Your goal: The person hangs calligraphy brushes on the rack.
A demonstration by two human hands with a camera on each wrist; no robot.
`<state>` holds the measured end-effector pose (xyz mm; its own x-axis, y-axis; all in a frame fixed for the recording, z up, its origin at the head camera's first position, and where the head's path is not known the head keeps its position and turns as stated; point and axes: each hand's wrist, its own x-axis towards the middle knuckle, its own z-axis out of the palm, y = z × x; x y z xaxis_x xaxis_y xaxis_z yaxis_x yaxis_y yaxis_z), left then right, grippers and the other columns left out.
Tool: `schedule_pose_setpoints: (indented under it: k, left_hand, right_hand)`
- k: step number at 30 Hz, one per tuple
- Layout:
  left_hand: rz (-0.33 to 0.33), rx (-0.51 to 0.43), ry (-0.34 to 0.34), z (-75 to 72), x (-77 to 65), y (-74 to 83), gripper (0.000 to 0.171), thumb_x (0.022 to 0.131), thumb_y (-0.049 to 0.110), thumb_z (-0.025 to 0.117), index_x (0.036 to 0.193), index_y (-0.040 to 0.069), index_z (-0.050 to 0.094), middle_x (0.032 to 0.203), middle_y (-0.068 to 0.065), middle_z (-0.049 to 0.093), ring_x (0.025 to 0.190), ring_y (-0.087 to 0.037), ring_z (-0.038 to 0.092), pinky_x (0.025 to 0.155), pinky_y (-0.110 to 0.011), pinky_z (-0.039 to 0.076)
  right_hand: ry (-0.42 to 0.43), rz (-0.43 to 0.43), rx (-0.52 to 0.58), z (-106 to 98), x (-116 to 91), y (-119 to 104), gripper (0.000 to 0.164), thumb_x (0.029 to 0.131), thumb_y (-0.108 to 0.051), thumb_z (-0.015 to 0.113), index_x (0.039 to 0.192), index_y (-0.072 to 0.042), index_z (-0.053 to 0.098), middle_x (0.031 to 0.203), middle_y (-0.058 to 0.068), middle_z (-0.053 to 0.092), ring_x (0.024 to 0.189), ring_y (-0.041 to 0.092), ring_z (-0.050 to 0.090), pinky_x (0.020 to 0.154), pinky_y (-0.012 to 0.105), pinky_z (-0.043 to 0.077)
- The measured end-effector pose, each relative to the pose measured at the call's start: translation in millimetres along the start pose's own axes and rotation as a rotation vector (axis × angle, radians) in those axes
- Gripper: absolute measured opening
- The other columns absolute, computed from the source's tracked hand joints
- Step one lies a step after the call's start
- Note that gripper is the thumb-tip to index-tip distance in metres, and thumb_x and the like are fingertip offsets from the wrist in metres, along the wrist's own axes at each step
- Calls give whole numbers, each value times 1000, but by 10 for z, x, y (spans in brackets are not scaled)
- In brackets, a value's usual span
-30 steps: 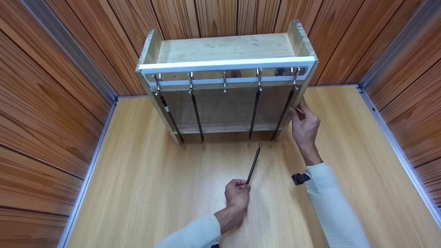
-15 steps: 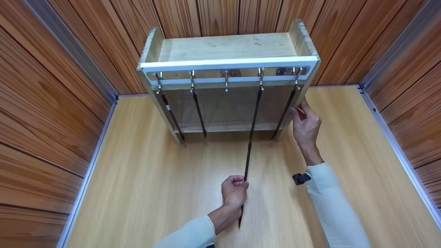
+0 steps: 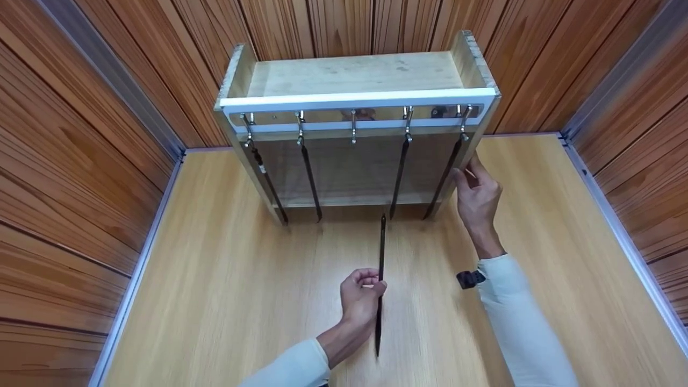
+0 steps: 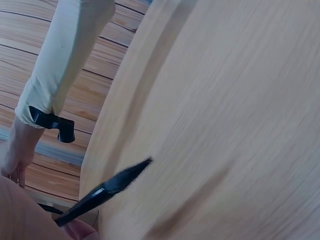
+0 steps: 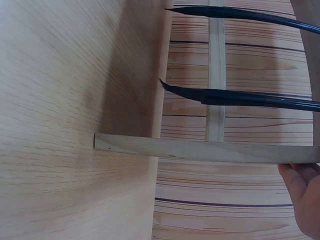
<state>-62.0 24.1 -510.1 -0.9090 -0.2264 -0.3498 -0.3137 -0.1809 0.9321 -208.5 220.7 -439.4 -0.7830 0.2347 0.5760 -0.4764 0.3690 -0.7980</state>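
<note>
My left hand (image 3: 359,295) pinches a dark calligraphy brush (image 3: 382,242) by its handle, in front of the wooden rack (image 3: 355,74). In the left wrist view the black bristle tip (image 4: 130,176) points away from that hand, over the tabletop. My right hand (image 3: 478,201) grips the rack's right side post (image 5: 200,150), its fingertips against the wood in the right wrist view. Several dark brushes hang from metal hooks along the rack's white front rail (image 3: 344,100). The middle hook (image 3: 353,126) carries no brush.
Wood-plank walls (image 3: 80,177) enclose the light wooden tabletop (image 3: 226,301) at the back and both sides. Grey metal strips (image 3: 137,242) run along its edges. A black device (image 3: 470,279) sits at the right sleeve's cuff.
The held brush has turned from a right-leaning slant to nearly straight, its lower end now showing below the hand. My left hand has shifted slightly left and up. My right hand stays put.
</note>
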Motion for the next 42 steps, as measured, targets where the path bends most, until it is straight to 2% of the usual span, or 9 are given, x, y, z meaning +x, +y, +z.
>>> schedule_pose_setpoints:
  k: [8, 14, 22, 28, 32, 39, 42]
  left_hand:
    - [42, 15, -5, -75, 41, 13, 23, 81, -11, 68, 103, -5, 72, 85, -7, 62, 71, -14, 56, 63, -27, 48]
    - [89, 19, 17, -113, 73, 32, 21, 80, -12, 71, 100, -5, 69, 86, -8, 62, 73, -15, 57, 64, -26, 49]
    - [149, 20, -29, -160, 122, 132, 21, 82, -10, 71, 100, -3, 65, 89, -9, 62, 80, -19, 58, 67, -24, 49]
    - [157, 34, -84, -186, 149, 172, 21, 85, -8, 71, 104, -1, 64, 93, -9, 61, 84, -20, 57, 70, -25, 49]
    - [183, 58, -93, -203, 177, 198, 21, 85, -7, 71, 104, 0, 64, 94, -9, 61, 85, -21, 58, 72, -26, 49]
    - [253, 60, -120, -236, 249, 315, 22, 85, -6, 72, 105, -1, 65, 95, -9, 62, 87, -23, 59, 75, -26, 51]
    - [269, 62, -147, -264, 297, 371, 23, 85, -5, 72, 106, -1, 65, 94, -10, 61, 87, -23, 59, 75, -26, 51]
  right_hand:
    - [10, -59, 90, 4, 1, 52, 45, 91, 14, 63, 136, 11, 54, 124, 28, 62, 115, 33, 63, 92, 33, 50]
    - [7, -39, 72, 0, -13, 33, 45, 93, 11, 62, 136, 10, 54, 127, 25, 62, 117, 35, 62, 93, 34, 50]
    - [3, -59, 84, -3, 7, 51, 45, 92, 14, 62, 136, 11, 54, 127, 27, 62, 116, 35, 62, 93, 35, 50]
    - [8, -55, 76, -1, 12, 57, 45, 91, 14, 63, 135, 11, 54, 126, 26, 63, 114, 37, 62, 93, 34, 50]
    - [5, -63, 78, 2, 14, 63, 44, 91, 14, 63, 135, 13, 54, 126, 27, 62, 113, 38, 63, 91, 33, 51]
    - [18, -91, 100, 5, 31, 86, 45, 90, 15, 64, 133, 14, 54, 120, 30, 63, 109, 20, 65, 89, 30, 52]
    - [16, -93, 96, 8, 32, 87, 44, 90, 14, 64, 133, 13, 54, 120, 29, 64, 109, 17, 65, 89, 31, 52]
